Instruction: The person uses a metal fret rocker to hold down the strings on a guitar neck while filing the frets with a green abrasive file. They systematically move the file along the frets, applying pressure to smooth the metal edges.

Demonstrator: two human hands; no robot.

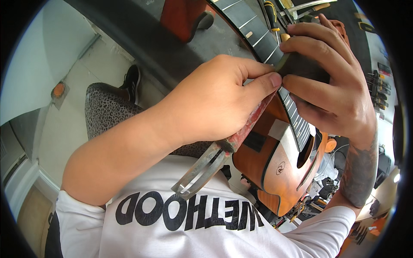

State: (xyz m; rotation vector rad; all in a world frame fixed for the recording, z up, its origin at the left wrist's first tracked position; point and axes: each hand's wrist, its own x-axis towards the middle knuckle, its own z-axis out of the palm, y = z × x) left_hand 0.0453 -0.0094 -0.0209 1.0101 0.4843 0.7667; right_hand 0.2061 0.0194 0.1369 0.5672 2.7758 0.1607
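Note:
An acoustic guitar point(273, 167) with an orange-brown body lies across the bench, its dark fretboard point(238, 19) running up and to the left. My left hand point(219, 96) is closed around a tool with a worn red grip point(258, 116) and a slotted metal end point(202, 172); its exact kind I cannot tell. The thumb and forefinger of that hand pinch by the near corner of a dark block point(303, 66). My right hand point(331, 86) wraps over this block from the right, holding it at the fretboard. The hands hide the middle of the neck.
A red support point(180, 19) with a dark pad stands left of the neck. A yellow-and-black screwdriver point(272, 15) and other hand tools lie beyond it. Whitish tape point(279, 129) sits by the fretboard on the body. Cluttered small items and an orange roll point(330, 145) are at right.

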